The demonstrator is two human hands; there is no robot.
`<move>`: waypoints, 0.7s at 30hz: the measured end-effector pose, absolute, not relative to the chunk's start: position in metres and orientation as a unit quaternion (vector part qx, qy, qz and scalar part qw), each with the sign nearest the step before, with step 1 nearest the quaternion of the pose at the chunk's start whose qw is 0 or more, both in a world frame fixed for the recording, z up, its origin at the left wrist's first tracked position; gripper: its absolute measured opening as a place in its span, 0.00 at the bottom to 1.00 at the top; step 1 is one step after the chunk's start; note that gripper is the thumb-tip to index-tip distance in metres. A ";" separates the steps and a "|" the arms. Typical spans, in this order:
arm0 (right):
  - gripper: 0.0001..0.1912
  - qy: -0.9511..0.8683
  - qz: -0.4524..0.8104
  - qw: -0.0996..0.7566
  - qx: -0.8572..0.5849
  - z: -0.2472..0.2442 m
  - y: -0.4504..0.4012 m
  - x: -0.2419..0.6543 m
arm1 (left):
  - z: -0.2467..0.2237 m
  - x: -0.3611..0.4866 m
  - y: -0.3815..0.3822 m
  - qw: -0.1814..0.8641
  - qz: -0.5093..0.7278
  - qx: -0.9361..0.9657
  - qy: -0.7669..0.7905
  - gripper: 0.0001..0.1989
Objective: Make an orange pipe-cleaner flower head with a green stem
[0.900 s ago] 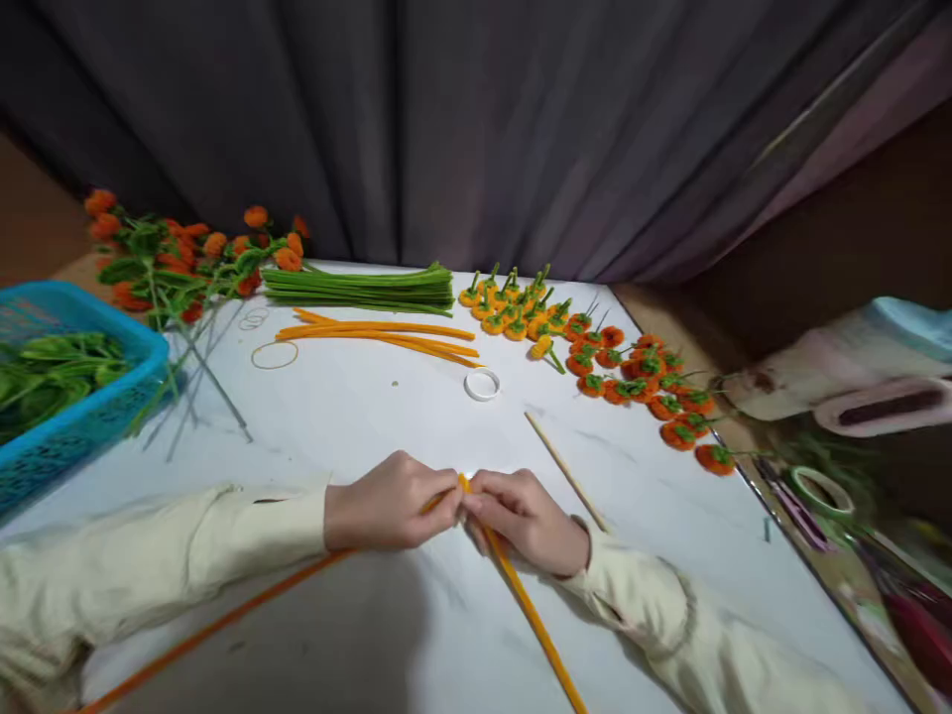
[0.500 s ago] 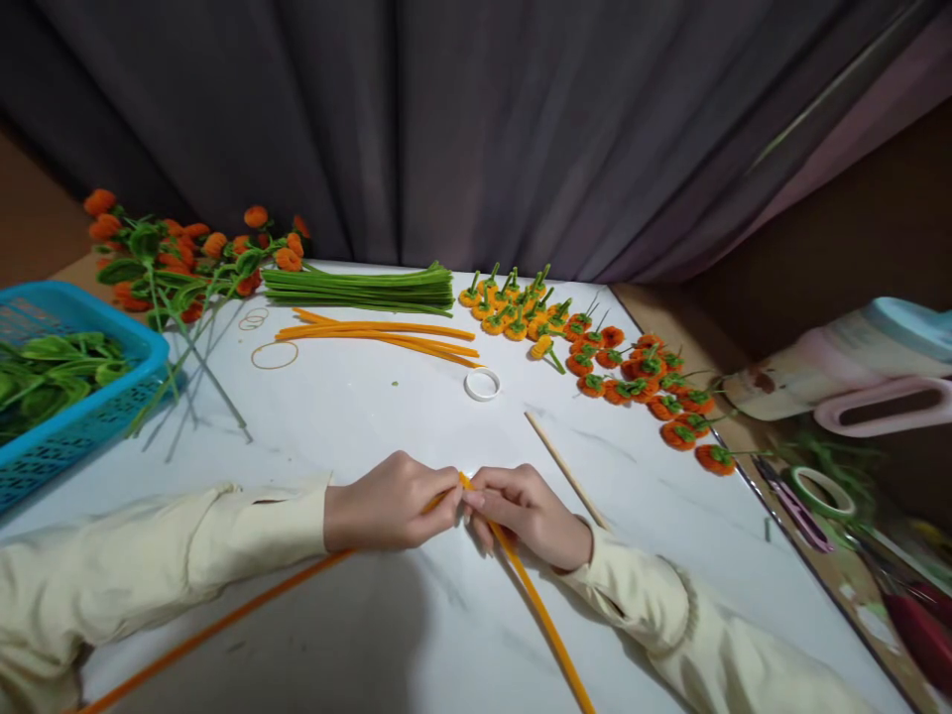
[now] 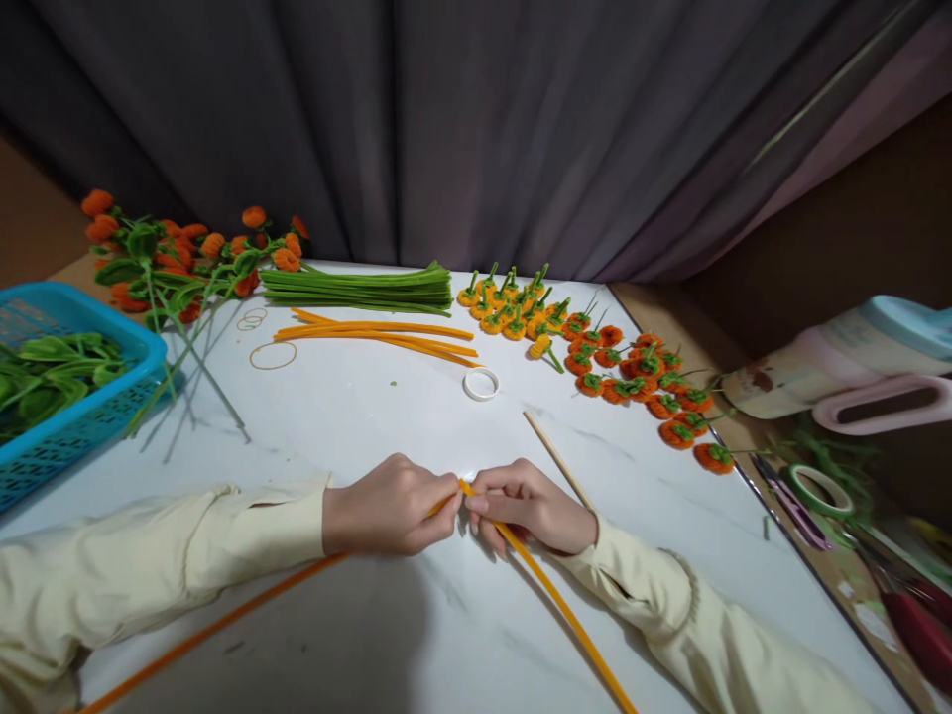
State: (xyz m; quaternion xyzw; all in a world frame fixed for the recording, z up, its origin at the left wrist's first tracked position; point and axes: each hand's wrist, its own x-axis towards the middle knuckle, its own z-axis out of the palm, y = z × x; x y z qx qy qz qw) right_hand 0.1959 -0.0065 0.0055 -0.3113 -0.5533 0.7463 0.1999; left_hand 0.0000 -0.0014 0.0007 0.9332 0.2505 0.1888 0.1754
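My left hand (image 3: 402, 504) is closed, pinching a yellow-orange pipe cleaner (image 3: 554, 595) near the middle of the table's front. My right hand (image 3: 532, 504) pinches the same fuzzy strand just to the right, fingertips close to the left ones. One length runs under my left wrist to the lower left; another slants from my right fingers to the lower right. Whether this is one bent piece or two joined ones is hidden by my fingers. A wooden stick (image 3: 554, 456) lies beside my right wrist. A white ring (image 3: 481, 384) rests beyond my hands.
Farther back lie loose orange pipe cleaners (image 3: 372, 329) and a green bundle (image 3: 357, 290). Small yellow pumpkins (image 3: 515, 319) and orange ones (image 3: 644, 365) stand at the right. A blue basket (image 3: 81, 416) of leaves and orange flowers (image 3: 185, 248) are left. A tumbler (image 3: 810, 357) lies at right.
My right hand has shifted very slightly right, and the strand's lower right length has swung a little outward to the right. My left hand keeps nearly the same place.
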 end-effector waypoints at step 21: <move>0.16 -0.571 0.725 0.206 -0.325 0.006 -0.009 0.194 | 0.000 0.000 -0.001 0.210 0.173 0.925 0.264 0.13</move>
